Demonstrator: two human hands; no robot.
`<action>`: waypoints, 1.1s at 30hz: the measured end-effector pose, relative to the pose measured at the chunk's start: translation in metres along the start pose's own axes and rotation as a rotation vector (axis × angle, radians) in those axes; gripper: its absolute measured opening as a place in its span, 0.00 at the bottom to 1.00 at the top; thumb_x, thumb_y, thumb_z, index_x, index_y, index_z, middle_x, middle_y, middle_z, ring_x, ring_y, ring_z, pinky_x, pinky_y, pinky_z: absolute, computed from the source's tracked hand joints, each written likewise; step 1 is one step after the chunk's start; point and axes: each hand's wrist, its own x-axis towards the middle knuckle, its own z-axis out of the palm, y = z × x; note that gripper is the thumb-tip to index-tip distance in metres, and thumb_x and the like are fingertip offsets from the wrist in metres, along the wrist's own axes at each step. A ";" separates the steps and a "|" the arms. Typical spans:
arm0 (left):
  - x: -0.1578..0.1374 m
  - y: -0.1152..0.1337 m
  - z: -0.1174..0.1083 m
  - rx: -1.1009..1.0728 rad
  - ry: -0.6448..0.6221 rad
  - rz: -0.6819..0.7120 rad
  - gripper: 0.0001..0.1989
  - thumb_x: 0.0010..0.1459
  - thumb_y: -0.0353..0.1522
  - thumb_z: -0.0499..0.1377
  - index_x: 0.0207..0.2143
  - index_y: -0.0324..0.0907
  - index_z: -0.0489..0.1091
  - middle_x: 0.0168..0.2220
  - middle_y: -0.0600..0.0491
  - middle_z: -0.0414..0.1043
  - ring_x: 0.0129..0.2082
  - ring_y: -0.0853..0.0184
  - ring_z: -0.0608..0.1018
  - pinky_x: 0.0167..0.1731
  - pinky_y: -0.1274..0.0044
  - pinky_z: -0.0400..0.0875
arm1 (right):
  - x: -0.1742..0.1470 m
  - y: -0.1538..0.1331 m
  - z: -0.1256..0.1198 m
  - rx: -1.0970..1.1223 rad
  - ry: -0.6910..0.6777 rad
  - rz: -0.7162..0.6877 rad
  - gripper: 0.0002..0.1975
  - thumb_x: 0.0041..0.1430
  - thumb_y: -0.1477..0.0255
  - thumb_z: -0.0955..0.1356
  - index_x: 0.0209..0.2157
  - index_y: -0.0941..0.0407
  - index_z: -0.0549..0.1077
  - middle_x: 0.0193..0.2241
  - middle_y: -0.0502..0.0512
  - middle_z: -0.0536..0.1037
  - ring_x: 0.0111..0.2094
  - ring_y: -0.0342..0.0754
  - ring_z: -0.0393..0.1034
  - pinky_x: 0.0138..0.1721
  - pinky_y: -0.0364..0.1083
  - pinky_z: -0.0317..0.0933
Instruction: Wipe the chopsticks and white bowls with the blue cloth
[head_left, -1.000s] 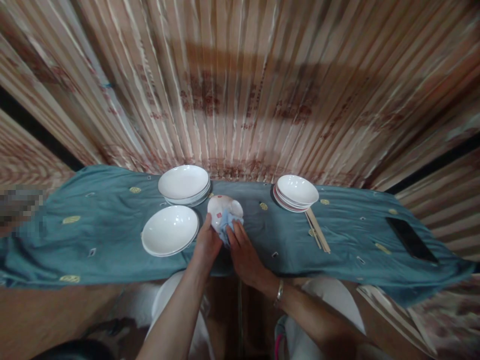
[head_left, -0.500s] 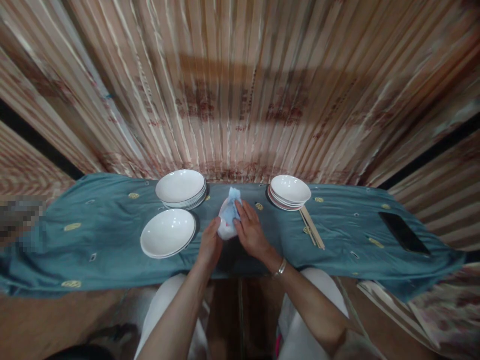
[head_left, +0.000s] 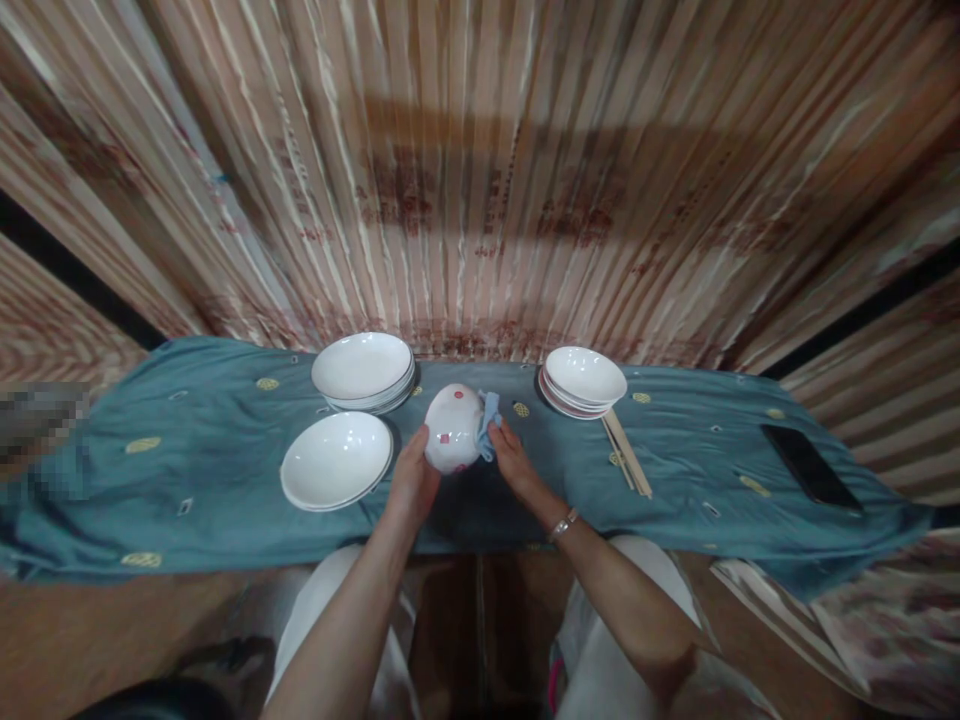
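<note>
A small white bowl (head_left: pixel 454 425) with red marks is held up over the near middle of the table, its outer side facing me. My left hand (head_left: pixel 415 474) grips its left edge, fingers mostly hidden behind it. A light blue cloth (head_left: pixel 489 425) is bunched in my right hand (head_left: pixel 513 457), pressed to the bowl's right side. To the left stand a stack of white plates (head_left: pixel 363 370) and, nearer me, a short stack of white dishes (head_left: pixel 337 460). A stack of white bowls (head_left: pixel 585 378) sits to the right, with wooden chopsticks (head_left: pixel 627 455) lying in front of it.
The long table wears a teal cloth (head_left: pixel 217 470) with yellow pineapple prints. A black phone (head_left: pixel 810 466) lies at the right end. A pleated curtain (head_left: pixel 480 180) hangs right behind the table. My knees (head_left: pixel 637 580) are at its front edge.
The bowl has turned so its marked outside shows. My right hand and the blue cloth have moved from over the bowl to its right edge.
</note>
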 end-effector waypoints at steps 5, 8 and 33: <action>0.004 0.002 0.002 -0.065 0.021 -0.085 0.20 0.60 0.36 0.58 0.51 0.32 0.70 0.47 0.40 0.77 0.54 0.55 0.75 0.56 0.64 0.66 | -0.014 0.001 0.012 -0.038 0.022 0.108 0.38 0.52 0.41 0.63 0.53 0.55 0.71 0.55 0.59 0.73 0.64 0.57 0.56 0.66 0.60 0.42; 0.005 0.003 0.004 -0.072 0.066 -0.136 0.21 0.64 0.35 0.52 0.55 0.33 0.68 0.48 0.41 0.77 0.55 0.56 0.74 0.58 0.63 0.65 | -0.025 -0.005 0.019 -0.043 0.018 0.023 0.38 0.55 0.42 0.60 0.57 0.55 0.67 0.58 0.58 0.69 0.65 0.56 0.53 0.67 0.59 0.40; 0.017 -0.031 0.018 -0.105 -0.033 -0.131 0.23 0.63 0.36 0.53 0.57 0.32 0.65 0.47 0.39 0.76 0.52 0.56 0.76 0.55 0.62 0.66 | -0.029 -0.023 -0.039 -0.341 -0.142 -0.295 0.20 0.64 0.57 0.61 0.53 0.49 0.73 0.67 0.51 0.56 0.67 0.49 0.48 0.67 0.51 0.43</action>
